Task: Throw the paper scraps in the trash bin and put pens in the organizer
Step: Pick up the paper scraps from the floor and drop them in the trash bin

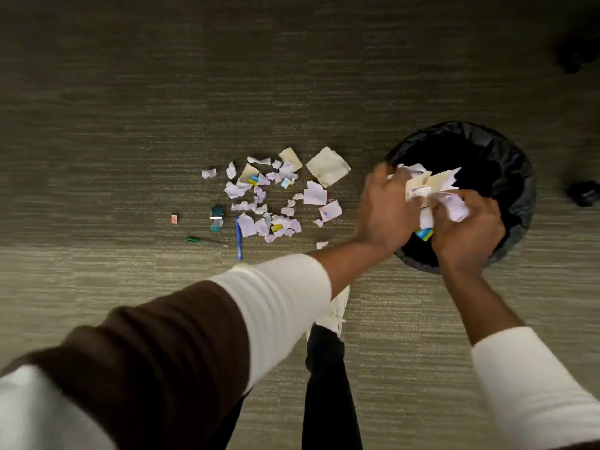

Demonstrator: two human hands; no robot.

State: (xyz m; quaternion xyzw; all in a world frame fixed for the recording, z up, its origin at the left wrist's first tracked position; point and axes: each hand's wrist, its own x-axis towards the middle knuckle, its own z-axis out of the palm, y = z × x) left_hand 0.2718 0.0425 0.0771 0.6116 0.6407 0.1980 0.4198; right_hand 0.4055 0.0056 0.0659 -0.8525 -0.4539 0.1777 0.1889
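Over the black-lined trash bin (506,164) my left hand (384,211) and my right hand (467,232) together clutch a bundle of paper scraps (428,186), white and cream, with a blue-yellow piece hanging below. Left of the bin, several more paper scraps (269,196) lie scattered on the carpet, among them a large cream sheet (328,165). A blue pen (239,237) and a green pen (206,241) lie at the near edge of the pile. The organizer is not in view.
A teal binder clip (217,217) and a small red-white item (174,219) lie left of the scraps. My white shoe (334,315) and dark trouser leg stand below the pile. Dark objects sit at the right edge (582,193) and top right corner.
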